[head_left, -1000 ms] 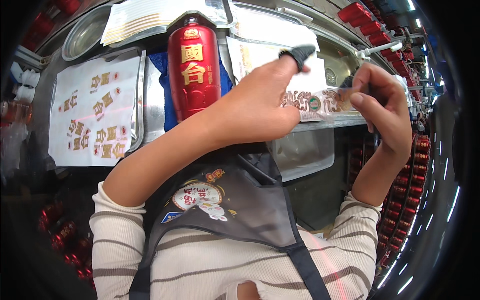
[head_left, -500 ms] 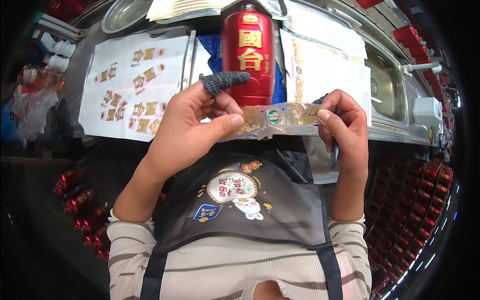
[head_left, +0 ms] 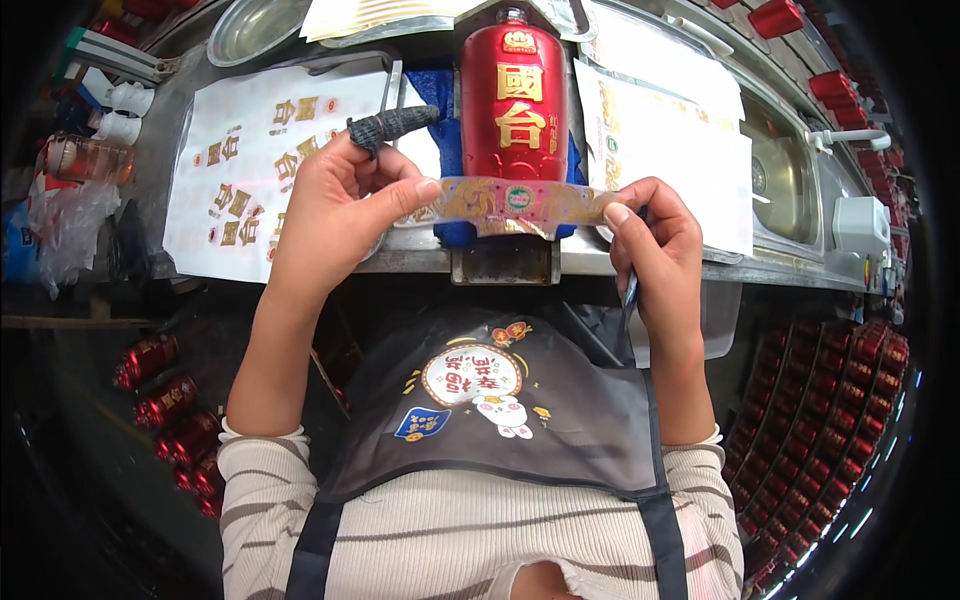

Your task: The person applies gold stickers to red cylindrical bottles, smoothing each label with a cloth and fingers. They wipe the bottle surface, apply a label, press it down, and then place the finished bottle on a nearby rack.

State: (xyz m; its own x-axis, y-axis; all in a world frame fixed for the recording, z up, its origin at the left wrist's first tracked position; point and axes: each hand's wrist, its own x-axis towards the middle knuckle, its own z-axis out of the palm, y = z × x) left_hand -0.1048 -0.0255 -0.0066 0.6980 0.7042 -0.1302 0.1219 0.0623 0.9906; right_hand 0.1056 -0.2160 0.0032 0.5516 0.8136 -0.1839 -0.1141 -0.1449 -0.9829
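A clear decal strip [head_left: 519,199] with gold patterns and a green round mark is stretched between my hands. My left hand [head_left: 352,205] pinches its left end between thumb and finger; a dark knitted cover wraps the index finger, which points out. At the right end, my right hand [head_left: 650,235] pinches the strip, and a thin, dark tool shows below those fingers. Just behind the strip lies a red bottle [head_left: 513,100] with raised gold characters, its neck pointing away from me. The strip crosses in front of the bottle's lower part; whether they touch I cannot tell.
A blue cloth [head_left: 455,233] lies under the bottle. White decal sheets [head_left: 215,110] are at left, and another sheet stack [head_left: 690,175] at right, beside a metal sink [head_left: 785,180]. A steel bowl [head_left: 255,30] stands far left. Rows of red bottles [head_left: 825,420] fill the lower right.
Both hands have moved up and left, carrying the strip across the bottle's lower part. The strip is now straighter and flatter, and the left index finger points more upward.
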